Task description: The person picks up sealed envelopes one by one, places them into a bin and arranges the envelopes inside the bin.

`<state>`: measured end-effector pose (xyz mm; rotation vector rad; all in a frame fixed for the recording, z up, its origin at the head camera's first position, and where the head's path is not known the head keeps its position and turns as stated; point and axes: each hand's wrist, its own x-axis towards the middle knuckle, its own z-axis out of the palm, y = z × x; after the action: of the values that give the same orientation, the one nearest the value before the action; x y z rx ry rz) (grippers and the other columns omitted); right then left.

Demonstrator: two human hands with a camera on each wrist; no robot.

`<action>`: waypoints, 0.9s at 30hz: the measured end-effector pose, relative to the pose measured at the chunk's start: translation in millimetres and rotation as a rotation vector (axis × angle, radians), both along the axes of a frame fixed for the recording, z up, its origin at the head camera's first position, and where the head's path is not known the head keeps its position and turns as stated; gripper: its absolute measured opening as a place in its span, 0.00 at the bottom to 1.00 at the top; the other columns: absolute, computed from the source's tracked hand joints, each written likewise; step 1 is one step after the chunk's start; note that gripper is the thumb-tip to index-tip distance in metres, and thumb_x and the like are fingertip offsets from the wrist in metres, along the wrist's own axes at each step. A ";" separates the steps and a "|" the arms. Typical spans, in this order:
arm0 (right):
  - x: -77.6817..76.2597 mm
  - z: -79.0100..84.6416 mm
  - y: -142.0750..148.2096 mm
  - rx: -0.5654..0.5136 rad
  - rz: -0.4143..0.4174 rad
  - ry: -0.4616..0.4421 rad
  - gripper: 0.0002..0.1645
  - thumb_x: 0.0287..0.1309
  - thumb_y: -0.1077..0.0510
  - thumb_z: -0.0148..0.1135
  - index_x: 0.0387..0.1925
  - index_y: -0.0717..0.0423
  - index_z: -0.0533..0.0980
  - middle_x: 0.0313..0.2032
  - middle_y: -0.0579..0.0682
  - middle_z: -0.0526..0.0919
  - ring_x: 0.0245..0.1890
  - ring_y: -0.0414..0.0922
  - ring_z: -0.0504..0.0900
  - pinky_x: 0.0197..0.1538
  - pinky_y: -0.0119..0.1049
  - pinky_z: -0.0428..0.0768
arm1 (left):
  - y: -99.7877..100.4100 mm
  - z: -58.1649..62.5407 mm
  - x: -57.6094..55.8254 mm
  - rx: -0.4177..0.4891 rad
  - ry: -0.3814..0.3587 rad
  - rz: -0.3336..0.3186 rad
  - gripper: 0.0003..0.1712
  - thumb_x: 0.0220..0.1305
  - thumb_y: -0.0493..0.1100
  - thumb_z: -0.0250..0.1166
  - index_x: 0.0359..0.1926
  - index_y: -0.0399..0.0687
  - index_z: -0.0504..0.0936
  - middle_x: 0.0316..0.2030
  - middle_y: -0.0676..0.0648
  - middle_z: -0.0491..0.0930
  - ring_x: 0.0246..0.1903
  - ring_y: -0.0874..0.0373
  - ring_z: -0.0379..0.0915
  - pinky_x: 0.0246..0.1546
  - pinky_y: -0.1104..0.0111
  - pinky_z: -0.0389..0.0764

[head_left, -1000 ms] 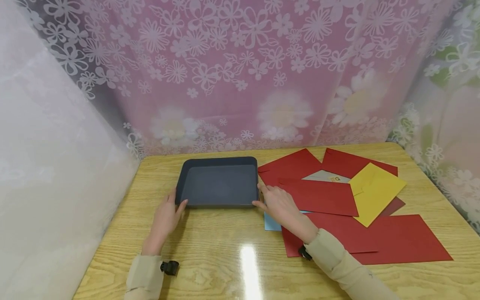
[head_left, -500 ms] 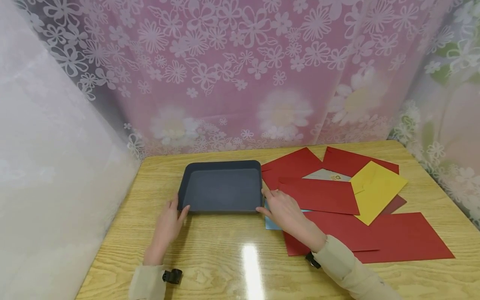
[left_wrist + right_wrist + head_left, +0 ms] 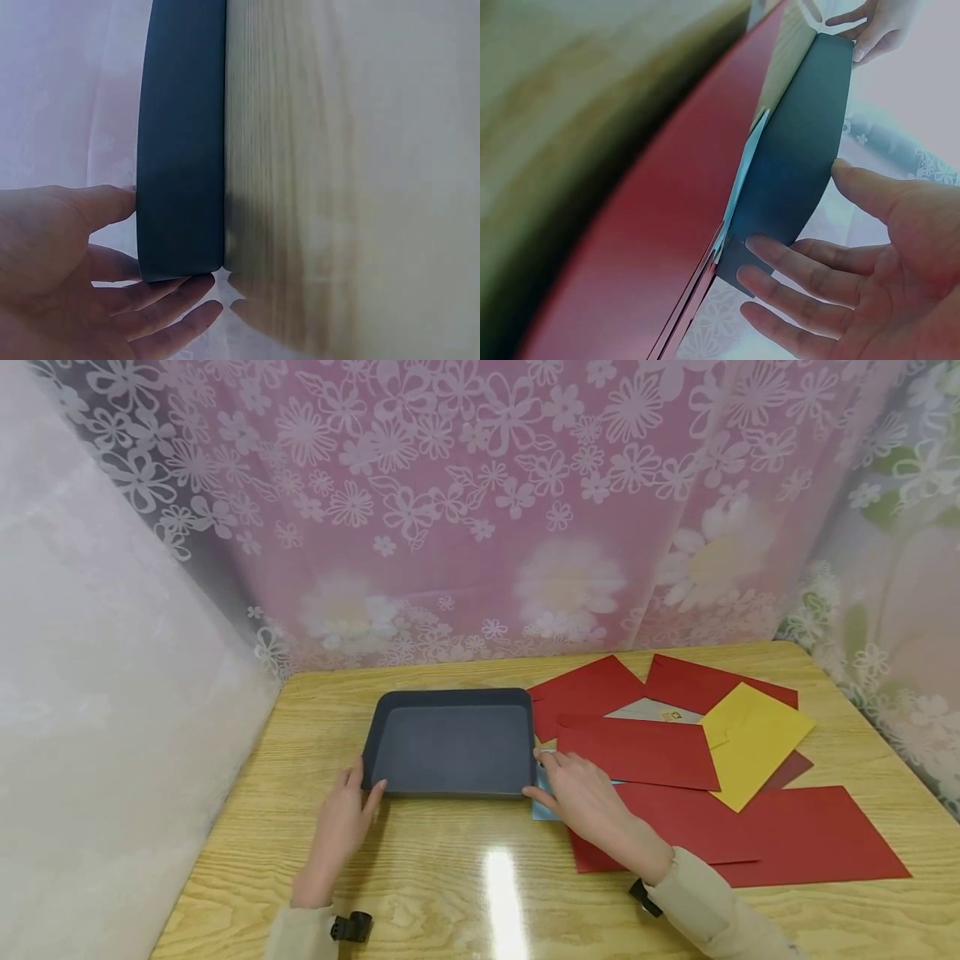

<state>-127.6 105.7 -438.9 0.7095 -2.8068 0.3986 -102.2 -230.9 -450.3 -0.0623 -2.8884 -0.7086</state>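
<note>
A shallow dark blue-grey rectangular tray [image 3: 453,750] lies at the left-middle of the wooden table, its inside bare. My left hand [image 3: 343,828] grips the near left corner, thumb at the front and fingers along the left side. At the near right corner my right hand [image 3: 592,797] holds the tray the same way. In the left wrist view, the thumb [image 3: 112,204] touches the rim and the fingers reach around the end wall. The right wrist view has the thumb [image 3: 859,184] at the rim and fingertips against the outer wall.
To the right lie several red envelopes [image 3: 637,753], overlapping a grey one [image 3: 652,711], a yellow one [image 3: 750,743] and a maroon one [image 3: 787,771]. Part of a light blue envelope [image 3: 545,810] shows beside the tray. Floral curtains [image 3: 480,527] hang behind the table.
The tray has slid toward me and a little to the right, with both hands still on its near corners. The envelopes stay about where they were.
</note>
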 end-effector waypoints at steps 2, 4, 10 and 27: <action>1.3 0.4 1.8 0.004 0.002 0.000 0.36 0.54 0.45 0.76 0.55 0.66 0.79 0.48 0.56 0.87 0.31 0.47 0.84 0.26 0.30 0.75 | 2.0 -0.1 1.7 0.002 0.001 0.000 0.36 0.74 0.44 0.60 0.70 0.20 0.61 0.58 0.20 0.70 0.44 0.29 0.80 0.38 0.46 0.82; 2.3 0.2 3.6 0.003 0.001 0.003 0.36 0.54 0.45 0.76 0.55 0.66 0.78 0.47 0.56 0.87 0.31 0.48 0.84 0.27 0.31 0.76 | 3.5 -0.3 3.5 0.006 -0.007 0.002 0.36 0.75 0.44 0.59 0.71 0.21 0.60 0.59 0.20 0.70 0.46 0.29 0.79 0.40 0.46 0.82; 5.0 -1.5 9.1 0.001 0.005 0.006 0.37 0.53 0.44 0.76 0.56 0.66 0.78 0.47 0.57 0.87 0.34 0.49 0.86 0.30 0.35 0.80 | 8.1 -1.0 8.7 0.022 -0.002 0.004 0.36 0.75 0.45 0.59 0.71 0.22 0.60 0.59 0.21 0.70 0.44 0.31 0.80 0.39 0.47 0.82; 12.1 1.9 22.0 0.004 0.019 0.035 0.36 0.52 0.45 0.77 0.53 0.67 0.79 0.43 0.57 0.88 0.30 0.48 0.84 0.30 0.35 0.80 | 19.2 0.4 17.7 0.007 0.033 -0.012 0.36 0.72 0.44 0.63 0.69 0.21 0.64 0.56 0.22 0.73 0.31 0.39 0.82 0.32 0.52 0.82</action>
<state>-115.5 127.6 -437.0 0.7372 -2.7715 0.3800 -84.5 -211.7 -449.9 -0.0902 -2.8568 -0.7130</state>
